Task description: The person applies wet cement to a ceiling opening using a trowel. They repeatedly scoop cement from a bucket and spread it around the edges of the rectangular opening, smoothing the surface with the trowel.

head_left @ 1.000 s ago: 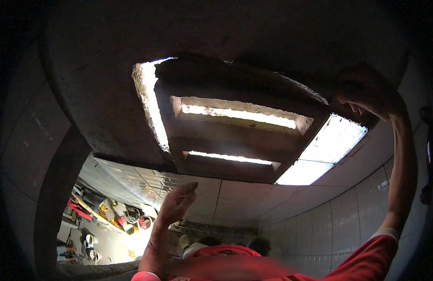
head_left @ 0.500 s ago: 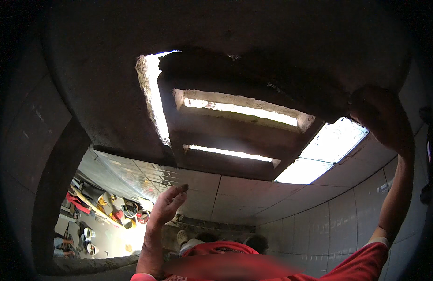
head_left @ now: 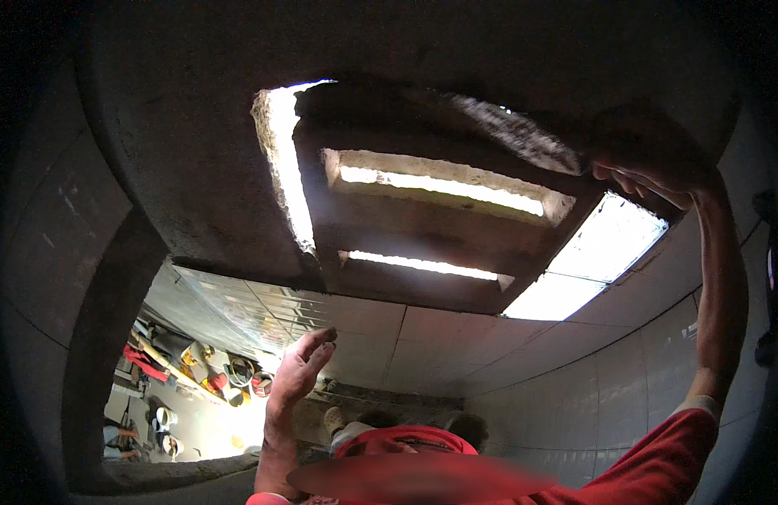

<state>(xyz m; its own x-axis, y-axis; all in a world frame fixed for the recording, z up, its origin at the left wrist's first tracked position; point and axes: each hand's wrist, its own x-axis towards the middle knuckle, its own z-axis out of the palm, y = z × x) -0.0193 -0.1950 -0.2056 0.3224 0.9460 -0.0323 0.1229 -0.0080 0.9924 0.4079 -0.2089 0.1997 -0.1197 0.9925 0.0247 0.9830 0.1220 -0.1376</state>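
My right hand [head_left: 650, 168] is raised into the dark at the upper right, fingers curled, by the far edge of a wall opening. A long, flat, mottled grey piece [head_left: 524, 139] catches light and ends at those fingers; its kind is too dark to make out. Below, the window block [head_left: 423, 231] has two bright slots, with gaps of daylight beside it. My left hand [head_left: 298, 370] is held up in front of pale tiles [head_left: 355, 328], thumb apart from the loosely bent fingers and nothing visible in it. Its fingertips look dark and dirty.
Dark rough plaster [head_left: 204, 168] surrounds the opening. White tiles [head_left: 566, 412] line the wall at lower right. Through a doorway at lower left show buckets [head_left: 163, 418], a long pole [head_left: 174, 370], red cloth [head_left: 145, 360] and part of another person [head_left: 119, 442].
My right hand has shifted a little left, its fingers now showing in the light. The flat grey piece, dark before, now catches light. My left hand has barely moved.
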